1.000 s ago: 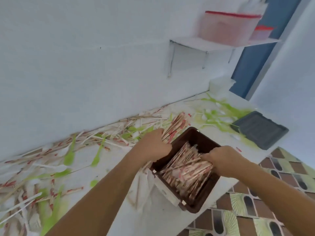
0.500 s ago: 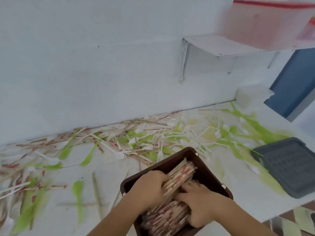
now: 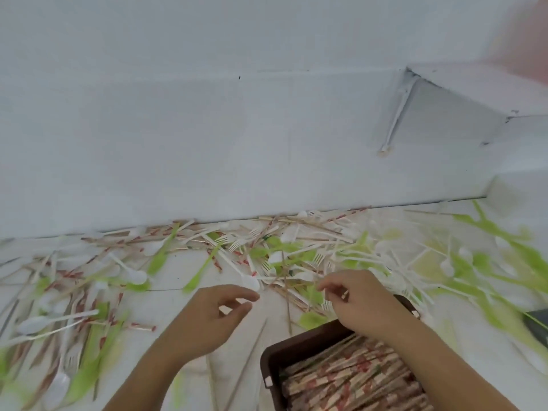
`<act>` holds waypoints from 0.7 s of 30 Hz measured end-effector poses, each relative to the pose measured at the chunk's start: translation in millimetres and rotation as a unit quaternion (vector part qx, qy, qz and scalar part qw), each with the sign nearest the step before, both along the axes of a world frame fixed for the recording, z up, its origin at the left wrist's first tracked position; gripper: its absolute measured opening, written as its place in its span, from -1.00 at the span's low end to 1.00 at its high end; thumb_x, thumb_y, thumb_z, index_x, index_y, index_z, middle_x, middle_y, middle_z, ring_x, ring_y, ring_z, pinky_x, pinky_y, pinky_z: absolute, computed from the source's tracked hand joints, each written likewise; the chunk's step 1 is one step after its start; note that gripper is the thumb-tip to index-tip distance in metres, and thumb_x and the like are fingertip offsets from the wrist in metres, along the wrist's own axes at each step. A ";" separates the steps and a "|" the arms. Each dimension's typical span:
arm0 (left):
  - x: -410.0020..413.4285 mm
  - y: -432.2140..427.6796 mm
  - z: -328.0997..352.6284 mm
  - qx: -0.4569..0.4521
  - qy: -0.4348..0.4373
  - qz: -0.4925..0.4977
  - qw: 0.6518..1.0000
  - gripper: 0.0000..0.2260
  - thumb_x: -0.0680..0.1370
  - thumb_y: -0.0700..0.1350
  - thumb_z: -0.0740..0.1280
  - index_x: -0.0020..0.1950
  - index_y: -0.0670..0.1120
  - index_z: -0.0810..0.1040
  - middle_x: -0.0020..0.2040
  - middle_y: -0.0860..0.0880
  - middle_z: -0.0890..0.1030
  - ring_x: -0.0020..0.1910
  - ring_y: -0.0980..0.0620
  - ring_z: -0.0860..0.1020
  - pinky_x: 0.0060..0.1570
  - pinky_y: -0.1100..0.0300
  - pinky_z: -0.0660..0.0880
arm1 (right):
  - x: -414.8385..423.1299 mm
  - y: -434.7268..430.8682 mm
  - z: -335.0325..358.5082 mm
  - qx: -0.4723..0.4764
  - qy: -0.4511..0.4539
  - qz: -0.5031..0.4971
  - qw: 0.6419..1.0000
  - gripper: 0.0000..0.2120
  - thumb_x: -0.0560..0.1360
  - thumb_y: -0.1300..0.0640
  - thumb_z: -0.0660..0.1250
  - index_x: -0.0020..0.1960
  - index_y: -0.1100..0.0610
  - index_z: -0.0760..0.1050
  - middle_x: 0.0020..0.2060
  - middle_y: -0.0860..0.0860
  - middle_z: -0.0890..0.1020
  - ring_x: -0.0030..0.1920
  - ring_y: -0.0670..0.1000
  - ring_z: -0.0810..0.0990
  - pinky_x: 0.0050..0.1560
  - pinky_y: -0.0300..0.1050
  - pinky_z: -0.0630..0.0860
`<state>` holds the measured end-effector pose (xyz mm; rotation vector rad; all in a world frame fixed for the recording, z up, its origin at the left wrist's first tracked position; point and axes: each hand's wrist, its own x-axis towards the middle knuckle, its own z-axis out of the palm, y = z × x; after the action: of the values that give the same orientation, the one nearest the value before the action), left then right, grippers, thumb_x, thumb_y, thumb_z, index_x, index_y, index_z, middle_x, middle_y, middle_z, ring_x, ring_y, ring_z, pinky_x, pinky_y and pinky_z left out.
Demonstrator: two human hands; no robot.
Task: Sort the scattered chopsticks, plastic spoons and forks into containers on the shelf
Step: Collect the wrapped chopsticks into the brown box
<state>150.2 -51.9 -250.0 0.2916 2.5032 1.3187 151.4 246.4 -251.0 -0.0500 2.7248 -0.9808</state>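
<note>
Wrapped chopsticks (image 3: pixel 350 378), in red-printed paper sleeves, lie packed side by side in a brown box (image 3: pixel 296 345) at 5 o'clock in the view, standing on the white worktop (image 3: pixel 166 304). The right hand (image 3: pixel 355 304) hovers over the box's far rim, its fingers curled down toward the heap of cutlery just beyond; whether it pinches anything cannot be told. The left hand (image 3: pixel 213 318) is at 10 o'clock from the box, well apart from it, with loosely curled fingers holding nothing, and its fingertips just beside the bowl of a white spoon (image 3: pixel 252 283).

Beyond both hands, from 9 o'clock across to 3 o'clock, loose chopsticks (image 3: pixel 284 295), white forks (image 3: pixel 234 243), more white spoons (image 3: pixel 135 275) and green cutlery (image 3: pixel 201 269) lie tangled along the foot of the white wall (image 3: pixel 207 129). At 2 o'clock a white shelf (image 3: pixel 474 93) juts out on a slanted bracket (image 3: pixel 397 111), with a blurred pink container (image 3: pixel 530 40) on top. A dark tray (image 3: pixel 538 324) shows at the right edge.
</note>
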 end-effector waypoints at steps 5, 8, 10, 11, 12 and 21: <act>-93.9 -33.5 -45.6 -0.122 0.064 -0.065 0.988 -0.76 0.62 -0.06 0.39 0.23 0.23 0.64 0.17 0.33 0.63 0.09 0.32 0.60 0.14 0.26 0.52 | -85.7 -63.2 -33.1 0.207 -0.111 0.075 0.969 -0.92 0.55 0.07 0.30 -0.04 0.02 0.57 -0.07 -0.06 0.58 -0.16 -0.02 0.58 -0.04 -0.05 0.59; -141.2 -17.9 -75.5 -0.183 0.133 -0.172 0.959 -0.61 0.63 0.01 0.36 0.47 0.17 0.50 0.43 0.19 0.51 0.41 0.16 0.44 0.40 0.14 0.39 | -110.7 -85.0 -64.1 0.351 -0.138 0.104 0.920 -0.84 0.46 0.12 0.39 -0.19 0.04 0.40 -0.18 -0.03 0.52 -0.24 0.02 0.54 -0.21 -0.08 0.50; -161.9 -1.9 -90.8 -0.240 0.172 -0.246 0.923 -0.53 0.63 0.04 0.36 0.54 0.11 0.41 0.49 0.12 0.44 0.48 0.07 0.36 0.43 0.10 0.35 | -116.0 -90.3 -81.3 0.390 -0.140 0.107 0.904 -0.85 0.39 0.16 0.43 -0.06 0.08 0.53 -0.11 -0.02 0.53 -0.17 0.06 0.62 -0.26 -0.07 0.51; -168.7 4.1 -98.5 -0.272 0.190 -0.273 0.903 -0.52 0.62 0.05 0.37 0.55 0.10 0.40 0.48 0.10 0.45 0.48 0.03 0.35 0.42 0.08 0.35 | -117.0 -90.5 -85.6 0.399 -0.142 0.103 0.900 -0.79 0.38 0.16 0.45 0.00 0.08 0.56 -0.09 -0.02 0.54 -0.12 0.08 0.64 -0.25 -0.07 0.53; -173.9 7.7 -106.0 -0.301 0.204 -0.289 0.885 -0.52 0.62 0.06 0.37 0.53 0.10 0.41 0.46 0.09 0.46 0.47 -0.01 0.35 0.40 0.05 0.35 | -118.4 -88.9 -85.1 0.407 -0.145 0.095 0.897 -0.77 0.39 0.14 0.44 0.04 0.07 0.57 -0.07 -0.02 0.55 -0.08 0.08 0.65 -0.21 -0.06 0.55; -187.7 -3.3 -129.9 -0.308 0.238 -0.258 0.885 -0.92 0.61 -0.01 0.33 0.07 0.10 0.59 0.08 0.11 0.58 0.21 -0.02 0.47 0.19 0.02 0.37 | -138.7 -38.2 -73.0 0.435 -0.136 -0.028 0.890 -0.81 0.47 0.25 0.35 0.04 0.05 0.58 -0.14 -0.04 0.53 -0.10 0.04 0.61 -0.16 -0.09 0.58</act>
<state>-37.5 -55.2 -379.8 1.1327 2.7628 0.2268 12.7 208.2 -324.0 0.3012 2.6384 0.2783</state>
